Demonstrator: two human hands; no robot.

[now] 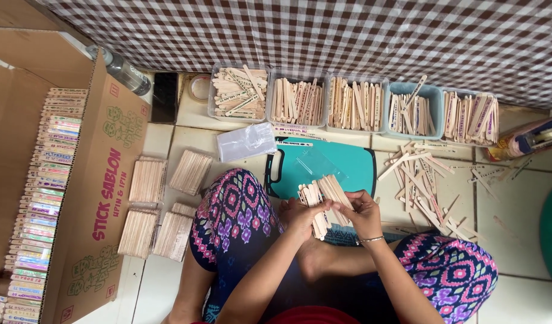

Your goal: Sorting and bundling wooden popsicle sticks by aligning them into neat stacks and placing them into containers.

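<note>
My left hand point(301, 217) and my right hand point(361, 211) together grip a fanned bundle of flat wooden sticks point(321, 195) above my lap. The bundle hangs over the near edge of a teal cutting board point(354, 168), on which lies a small clear plastic bag point(315, 165). My right wrist carries a thin bracelet. My legs in patterned trousers point(234, 216) are folded on the tiled floor below the hands.
A row of clear and blue tubs point(354, 105) full of wooden sticks lines the back. Loose sticks point(423, 180) lie scattered at the right. Tidy stick stacks point(148, 180) sit at the left beside an open cardboard box point(102, 198) holding packed sticks. A bottle point(123, 69) lies behind the box.
</note>
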